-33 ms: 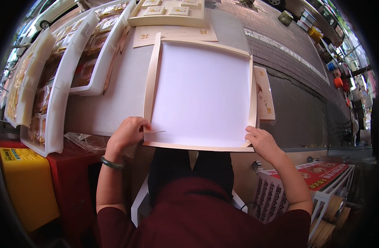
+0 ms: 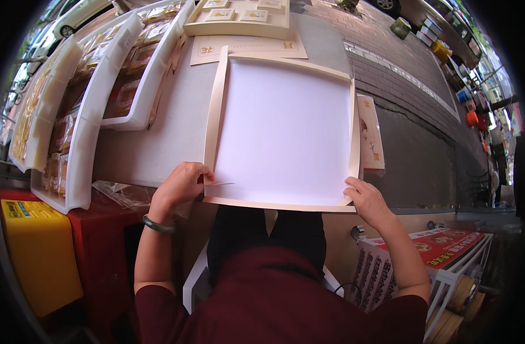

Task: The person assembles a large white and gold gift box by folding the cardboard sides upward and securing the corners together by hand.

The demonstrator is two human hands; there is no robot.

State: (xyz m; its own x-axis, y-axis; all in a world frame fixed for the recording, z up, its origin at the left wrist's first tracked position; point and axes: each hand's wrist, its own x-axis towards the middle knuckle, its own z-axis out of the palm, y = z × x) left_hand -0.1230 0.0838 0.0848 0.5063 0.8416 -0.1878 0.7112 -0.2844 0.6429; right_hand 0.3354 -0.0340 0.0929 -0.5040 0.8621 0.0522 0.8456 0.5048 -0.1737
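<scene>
A shallow cardboard box (image 2: 282, 132) with a white inside and cream folded-up walls lies in front of me, its near edge above my lap. My left hand (image 2: 181, 182) pinches the wall at its near left corner, where a thin loose edge of card pokes inward. At the near right corner, my right hand (image 2: 368, 199) closes its fingers on the wall, thumb side toward the inside. Fingertips on the outer side of both walls are hidden. A green bangle (image 2: 158, 225) circles my left wrist.
White plastic crates (image 2: 79, 126) of wrapped goods stand to the left. Behind the box lie a printed cream card (image 2: 248, 48) and a cream tray (image 2: 234, 27) with small square packets. A wrapped printed packet (image 2: 371, 135) sits right of it. Red and yellow boxes (image 2: 42, 258) flank my left.
The whole view has shifted slightly, so the scene sits a little farther right and lower. Both hands keep the same hold on the cardboard box.
</scene>
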